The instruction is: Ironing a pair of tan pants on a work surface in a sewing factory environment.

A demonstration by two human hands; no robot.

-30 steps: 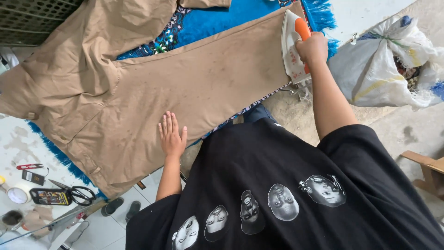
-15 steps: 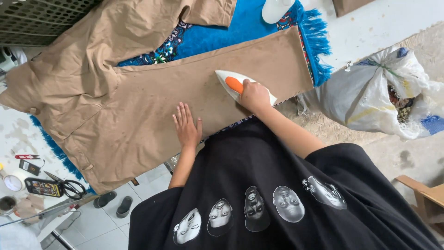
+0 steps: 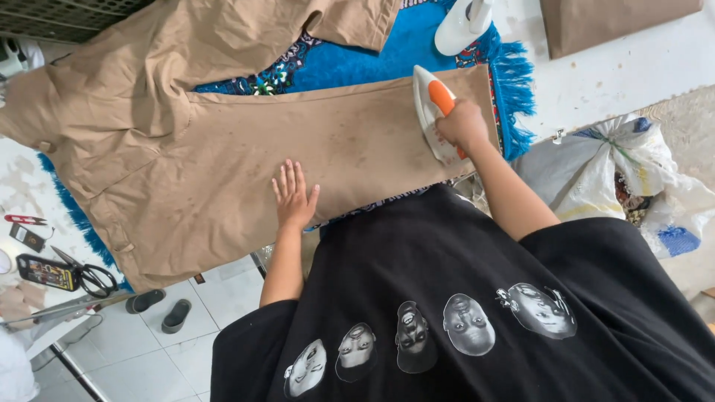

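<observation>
Tan trousers (image 3: 223,149) lie spread flat on a blue patterned cloth (image 3: 387,56) with a fringed edge. My left hand (image 3: 294,197) presses palm down on the near trouser leg, fingers apart. My right hand (image 3: 463,125) grips the orange handle of a white iron (image 3: 428,112), which rests on the same leg near its hem at the right. My black printed shirt fills the lower part of the view.
A white spray bottle (image 3: 458,26) stands at the top edge. Folded tan fabric (image 3: 618,22) lies top right. Bulging plastic bags (image 3: 625,179) sit at the right. Scissors (image 3: 93,279) and small tools lie on a table at the left, sandals (image 3: 160,309) on the tiled floor.
The iron slid from the hem toward the middle of the leg, then back toward the hem. My left hand stayed flat on the trousers.
</observation>
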